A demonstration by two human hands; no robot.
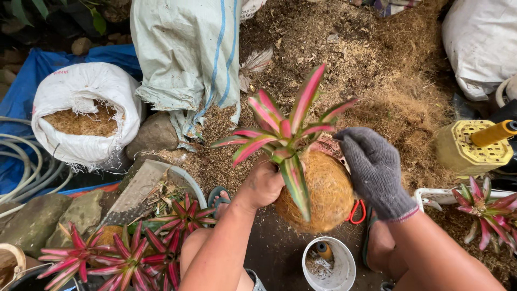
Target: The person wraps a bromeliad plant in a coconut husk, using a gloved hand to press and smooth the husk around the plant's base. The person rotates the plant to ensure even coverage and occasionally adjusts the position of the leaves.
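We see fibre ball: round, golden-brown, coconut-husk-like strands wound tight, surface hairy. We see it held up off ground, centre frame, between left hand on its left side and right hand at its upper right; right hand wears grey knit glove, left bare. Plant rooted in ball's top: rosette of stiff pointed leaves, pink-red with green stripes and edges, fanned outward and upward. We note one long leaf drooping down over ball's front.
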